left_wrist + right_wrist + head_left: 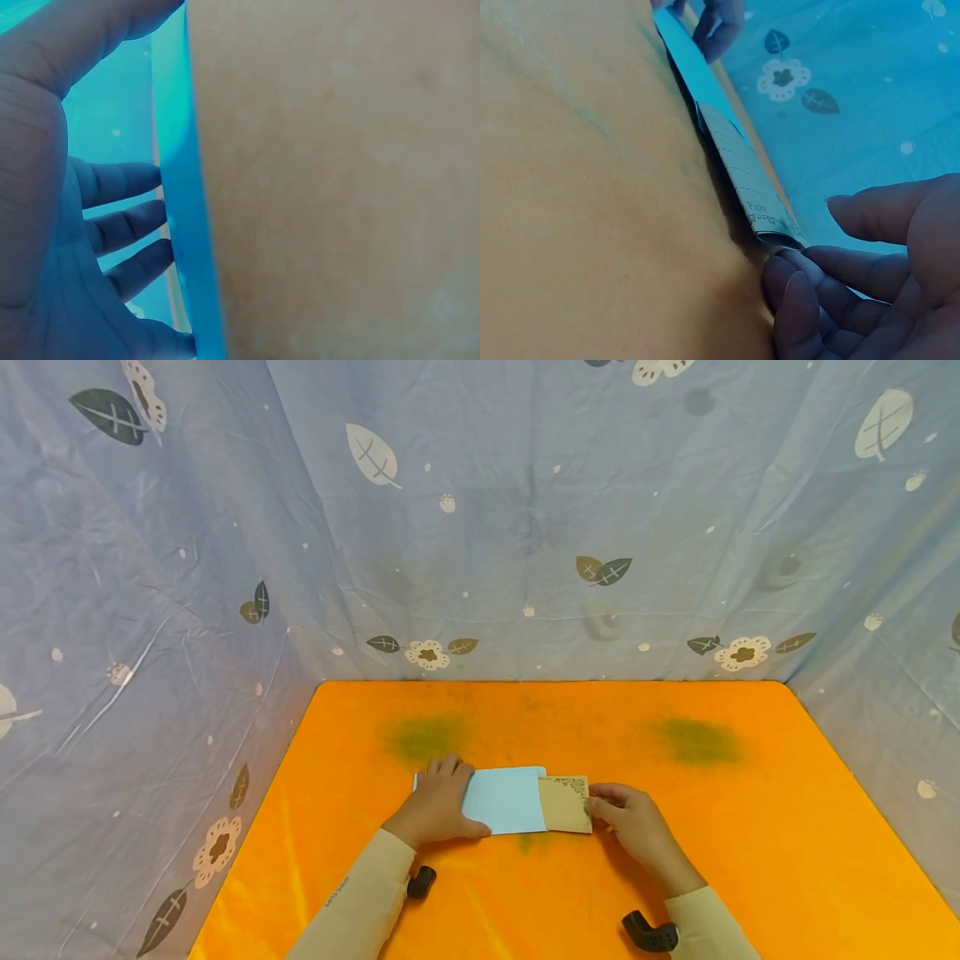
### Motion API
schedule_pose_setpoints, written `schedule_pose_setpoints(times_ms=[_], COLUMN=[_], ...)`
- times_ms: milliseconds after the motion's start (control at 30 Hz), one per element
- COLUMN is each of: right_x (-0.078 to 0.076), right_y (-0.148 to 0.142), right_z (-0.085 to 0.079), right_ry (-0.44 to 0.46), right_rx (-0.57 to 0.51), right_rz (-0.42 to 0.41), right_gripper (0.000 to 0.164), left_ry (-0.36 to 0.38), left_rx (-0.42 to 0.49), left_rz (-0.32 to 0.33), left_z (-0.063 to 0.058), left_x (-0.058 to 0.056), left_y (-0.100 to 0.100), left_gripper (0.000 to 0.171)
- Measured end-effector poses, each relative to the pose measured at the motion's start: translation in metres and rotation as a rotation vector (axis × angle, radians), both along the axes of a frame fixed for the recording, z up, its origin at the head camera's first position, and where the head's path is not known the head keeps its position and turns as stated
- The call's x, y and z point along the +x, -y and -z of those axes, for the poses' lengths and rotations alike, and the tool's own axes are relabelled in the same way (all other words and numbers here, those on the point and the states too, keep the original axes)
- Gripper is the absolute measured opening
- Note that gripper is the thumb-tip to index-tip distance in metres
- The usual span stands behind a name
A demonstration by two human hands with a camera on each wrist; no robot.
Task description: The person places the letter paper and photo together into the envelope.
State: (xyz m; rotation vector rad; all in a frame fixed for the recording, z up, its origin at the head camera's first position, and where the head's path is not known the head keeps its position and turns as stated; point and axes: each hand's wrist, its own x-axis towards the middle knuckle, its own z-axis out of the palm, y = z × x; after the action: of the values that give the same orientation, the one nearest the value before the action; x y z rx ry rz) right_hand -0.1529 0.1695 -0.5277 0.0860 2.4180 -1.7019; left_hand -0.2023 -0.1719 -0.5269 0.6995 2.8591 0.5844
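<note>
My left hand (437, 807) spans the left part of a light blue paper envelope (506, 800), thumb along its near edge and fingers over its far edge. In the left wrist view the blue envelope (184, 210) shows edge-on beside the spread fingers (135, 217). From the envelope's right end sticks out a tan card (566, 803) with a dark floral corner print. At that card's outer end, my right hand (637, 827) holds the edge with its fingertips. The right wrist view shows the tan card (742, 165) with printed lines, its end slightly bowed above curled fingers (799, 315).
An orange tabletop (750, 810) with greenish smudges lies under both hands. Blue-grey curtains (525, 510) with leaf and flower prints stand along the back and sides. Black wrist devices (649, 933) sit by both sleeves.
</note>
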Motion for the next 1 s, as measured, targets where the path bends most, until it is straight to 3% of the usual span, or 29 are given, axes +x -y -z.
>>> schedule_pose_setpoints(times_ms=[567, 1000], right_x=[0.000, -0.001], right_y=[0.004, 0.011], right_z=[-0.002, -0.001], right_ry=[0.013, 0.056], right_rx=[-0.002, -0.103], right_rz=[-0.026, -0.028], right_gripper=[0.040, 0.042], left_ry=[0.003, -0.007], left_rx=[-0.005, -0.004], left_rz=[-0.002, 0.005], left_z=[-0.001, -0.002], left_x=[0.000, 0.000], left_y=[-0.001, 0.000], left_gripper=[0.095, 0.094])
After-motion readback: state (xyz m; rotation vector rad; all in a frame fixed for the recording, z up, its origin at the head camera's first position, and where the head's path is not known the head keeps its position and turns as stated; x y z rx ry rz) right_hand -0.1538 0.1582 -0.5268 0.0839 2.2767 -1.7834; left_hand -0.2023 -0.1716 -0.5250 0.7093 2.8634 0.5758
